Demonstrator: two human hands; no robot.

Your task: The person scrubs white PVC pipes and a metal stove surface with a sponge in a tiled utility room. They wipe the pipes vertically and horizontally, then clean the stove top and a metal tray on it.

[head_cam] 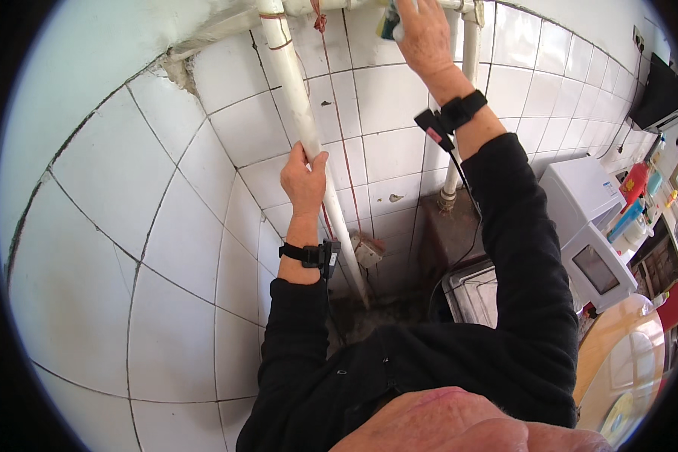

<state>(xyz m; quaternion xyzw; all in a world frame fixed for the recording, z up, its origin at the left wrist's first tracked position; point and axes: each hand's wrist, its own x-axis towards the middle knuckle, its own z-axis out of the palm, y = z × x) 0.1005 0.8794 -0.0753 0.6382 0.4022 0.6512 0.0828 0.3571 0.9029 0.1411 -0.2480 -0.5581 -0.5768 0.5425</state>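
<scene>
My left hand [305,179] is wrapped around a white vertical pipe [294,85] that runs down in front of the tiled wall [390,104]. My right hand [429,39] is raised at the top edge of the picture. It grips a yellow and dark green scrubbing sponge [389,25], partly cut off by the frame, near a horizontal white pipe [333,4]. Black straps with small devices sit on both wrists. A thin red cord [342,135] hangs beside the vertical pipe, knotted near its top.
Another pipe [470,45] stands on the right, meeting a brown block [438,226] below. A dusty socket box [367,250] hangs low on the wall. Rightward are a metal-topped item [474,294], a white microwave oven [582,181] with its door open, and a round wooden table [593,350].
</scene>
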